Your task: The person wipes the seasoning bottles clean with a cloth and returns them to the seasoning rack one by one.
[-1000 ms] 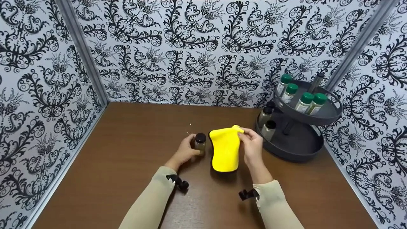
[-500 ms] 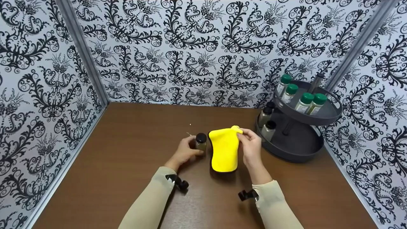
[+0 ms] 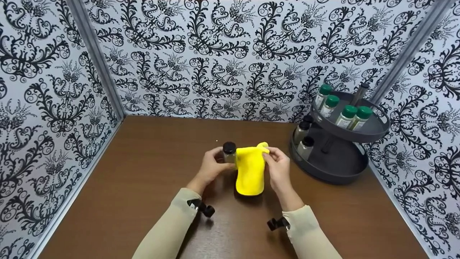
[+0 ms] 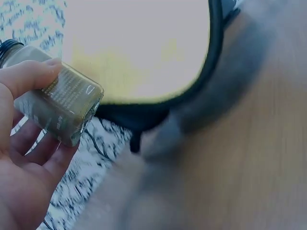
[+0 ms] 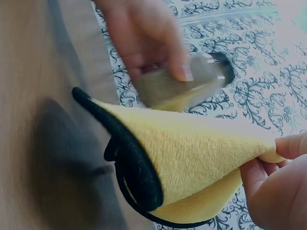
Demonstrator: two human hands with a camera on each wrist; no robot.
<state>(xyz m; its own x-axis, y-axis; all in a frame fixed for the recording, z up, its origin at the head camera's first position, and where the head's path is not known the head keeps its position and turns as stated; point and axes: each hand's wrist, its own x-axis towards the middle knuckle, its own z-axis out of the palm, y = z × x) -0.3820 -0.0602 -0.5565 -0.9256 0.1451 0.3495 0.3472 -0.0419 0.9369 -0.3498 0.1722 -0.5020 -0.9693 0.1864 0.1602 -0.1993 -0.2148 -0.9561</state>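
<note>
My left hand [image 3: 212, 164] grips a small glass spice jar [image 4: 60, 93] with a black cap, thumb on one side and fingers round the other. Printed lettering shows on its glass, and brownish contents fill part of it. My right hand [image 3: 279, 167] pinches one corner of a yellow cloth [image 3: 250, 172] with dark edging. The cloth hangs down from the pinch, folded over on itself in the right wrist view, its lower edge close over the table. In the head view the jar overlaps the cloth's upper left edge.
At the right stands a dark two-tier round rack [image 3: 332, 176]. Several green-capped jars [image 3: 346, 117] sit on its upper tier, and black-capped jars [image 3: 305, 147] on its lower one. Patterned walls [image 3: 215, 72] enclose the brown table [image 3: 158, 162]. A tiny pale speck lies behind the jar.
My left hand has raised the spice jar a little and brought it right to the cloth. My right hand has shifted slightly left with the cloth, narrowing the gap.
</note>
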